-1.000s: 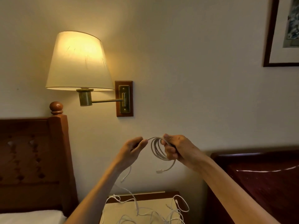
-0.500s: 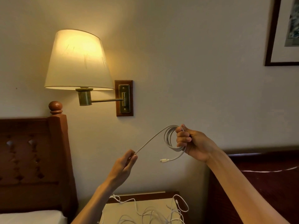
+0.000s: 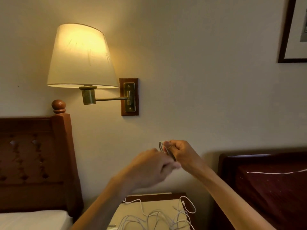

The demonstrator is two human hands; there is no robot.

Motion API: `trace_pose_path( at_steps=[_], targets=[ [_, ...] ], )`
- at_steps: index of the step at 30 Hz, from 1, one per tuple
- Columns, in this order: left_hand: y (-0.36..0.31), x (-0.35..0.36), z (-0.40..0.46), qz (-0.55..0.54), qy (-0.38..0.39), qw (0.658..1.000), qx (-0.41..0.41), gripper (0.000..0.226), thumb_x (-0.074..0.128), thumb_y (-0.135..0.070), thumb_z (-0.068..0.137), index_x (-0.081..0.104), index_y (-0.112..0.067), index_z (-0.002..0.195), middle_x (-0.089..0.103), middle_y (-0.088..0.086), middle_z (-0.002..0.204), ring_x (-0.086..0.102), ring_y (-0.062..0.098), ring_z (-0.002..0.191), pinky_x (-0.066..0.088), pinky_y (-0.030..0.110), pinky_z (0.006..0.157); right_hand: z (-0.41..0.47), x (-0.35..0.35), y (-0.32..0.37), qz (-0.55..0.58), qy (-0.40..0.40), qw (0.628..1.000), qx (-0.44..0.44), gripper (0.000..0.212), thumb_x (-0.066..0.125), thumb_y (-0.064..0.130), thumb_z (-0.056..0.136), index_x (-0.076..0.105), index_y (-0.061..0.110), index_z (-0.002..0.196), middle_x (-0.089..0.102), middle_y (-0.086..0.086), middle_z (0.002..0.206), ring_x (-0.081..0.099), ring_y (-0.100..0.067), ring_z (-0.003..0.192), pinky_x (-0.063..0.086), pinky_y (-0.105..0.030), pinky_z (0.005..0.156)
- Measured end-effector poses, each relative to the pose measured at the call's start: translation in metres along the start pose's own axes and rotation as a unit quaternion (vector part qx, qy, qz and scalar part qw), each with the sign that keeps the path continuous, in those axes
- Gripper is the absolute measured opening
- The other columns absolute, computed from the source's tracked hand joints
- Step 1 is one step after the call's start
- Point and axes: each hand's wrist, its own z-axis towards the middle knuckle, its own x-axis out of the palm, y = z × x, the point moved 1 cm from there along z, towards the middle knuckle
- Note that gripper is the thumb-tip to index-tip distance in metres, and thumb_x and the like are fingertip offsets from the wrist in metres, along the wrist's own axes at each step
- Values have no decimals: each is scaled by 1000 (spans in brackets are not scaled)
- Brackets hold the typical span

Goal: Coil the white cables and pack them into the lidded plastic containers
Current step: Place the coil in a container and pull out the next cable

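Head view: both forearms rose from the bottom edge and met in front of the pale wall. The right hand (image 3: pixel 181 154) was raised with its knuckles toward the wall, fingers and thumb curled round a small coil of white cable (image 3: pixel 163 149), whose loops stood out to the left of the fist, dark against the wall. The left hand (image 3: pixel 149 168) was blurred by motion, just below and left of that grip, its back to the camera and its fingertips up against the coil; whether it pinched a strand or only touched could not be told.

No brand, label or writing could be read anywhere.

Directly beneath the grip, well below it, a loose tangle of white cables (image 3: pixel 157 218) lay on the pale top of a nightstand (image 3: pixel 132 211), one loop hanging past its right edge. Right of the grip stood a dark glossy headboard (image 3: pixel 269 188), near the right forearm. Left of the grip, well apart, stood a carved wooden headboard (image 3: pixel 33 163) with a round finial, a white pillow (image 3: pixel 33 219) at its foot. Above and left of the grip a lit wall lamp (image 3: pixel 81 57) reached out on a brass arm from a wooden wall plate (image 3: pixel 129 96). A framed picture (image 3: pixel 292 30) hung far up to the right. Bare wall lay open between the grip and the lamp.
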Motion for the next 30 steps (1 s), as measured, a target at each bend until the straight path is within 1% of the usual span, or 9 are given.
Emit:
trace_pose_path(
  at_steps=[2, 5, 9, 13, 17, 20, 23, 27, 30],
  targets=[
    [10, -14, 0, 4, -84, 996, 27, 24, 42, -42, 99, 57, -37, 79, 57, -17, 64, 59, 5, 60, 48, 21, 61, -3, -3, -2, 9, 33, 999, -3, 37, 44, 25, 103, 63, -4, 89, 61, -1, 59, 58, -13, 53, 48, -22, 56],
    [32, -22, -2, -4, -96, 993, 65, 19, 47, -32, 99, 62, -27, 88, 57, -21, 77, 57, -2, 72, 40, 9, 66, -6, -10, 2, -18, 48, 999, 9, 42, 40, 27, 104, 60, -7, 89, 55, 1, 57, 50, -10, 49, 44, -19, 53],
    [55, -22, -5, 57, -96, 992, 64, 20, 52, -21, 98, 69, -20, 109, 65, -10, 95, 56, -2, 83, 43, 11, 74, -3, -10, 7, -27, 77, 996, 47, 39, 36, 24, 105, 59, 5, 81, 47, 9, 51, 40, -6, 45, 36, -17, 47],
    [66, -12, -4, 128, -227, 963, 65, 18, 65, -7, 88, 74, -17, 102, 68, -3, 104, 63, 4, 90, 54, 19, 77, 2, -5, 14, -26, 74, 994, 73, 46, 38, 24, 105, 57, 14, 64, 41, 9, 46, 33, -6, 41, 30, -18, 44],
    [68, -2, 0, 88, -298, 949, 48, 21, 69, -4, 84, 75, -15, 100, 71, -3, 96, 64, 2, 85, 53, 15, 75, 5, -1, 23, 14, 114, 989, 92, 46, 33, 23, 106, 53, 12, 66, 35, 7, 47, 28, -8, 42, 28, -19, 45],
    [71, 2, 2, -25, -328, 944, 6, 21, 68, -3, 84, 75, -15, 101, 75, -6, 91, 68, -2, 83, 52, 11, 77, 7, -2, 28, 91, 140, 979, 114, 45, 28, 20, 106, 51, 12, 68, 33, 5, 50, 26, -9, 44, 26, -20, 44],
    [69, 3, 6, -229, -309, 920, -79, 26, 64, 3, 85, 75, -17, 97, 76, -6, 88, 71, 5, 84, 55, 16, 76, 9, -2, 30, 136, 144, 972, 125, 45, 26, 20, 106, 50, 11, 69, 32, 5, 50, 24, -9, 44, 23, -21, 44],
    [64, 2, 4, -492, -200, 823, -199, 17, 62, -2, 87, 73, -5, 101, 75, 9, 89, 70, 21, 87, 56, 25, 75, 13, -4, 31, 146, 116, 973, 139, 46, 29, 24, 106, 49, 13, 66, 28, 3, 52, 20, -11, 47, 19, -26, 49],
    [63, 3, -2, -638, -85, 734, -217, 19, 60, -6, 83, 71, 0, 98, 69, 15, 89, 66, 26, 86, 56, 42, 85, 12, -3, 33, 130, 100, 976, 141, 46, 30, 23, 106, 48, 13, 64, 30, 3, 50, 23, -11, 44, 22, -24, 47]
  ],
)
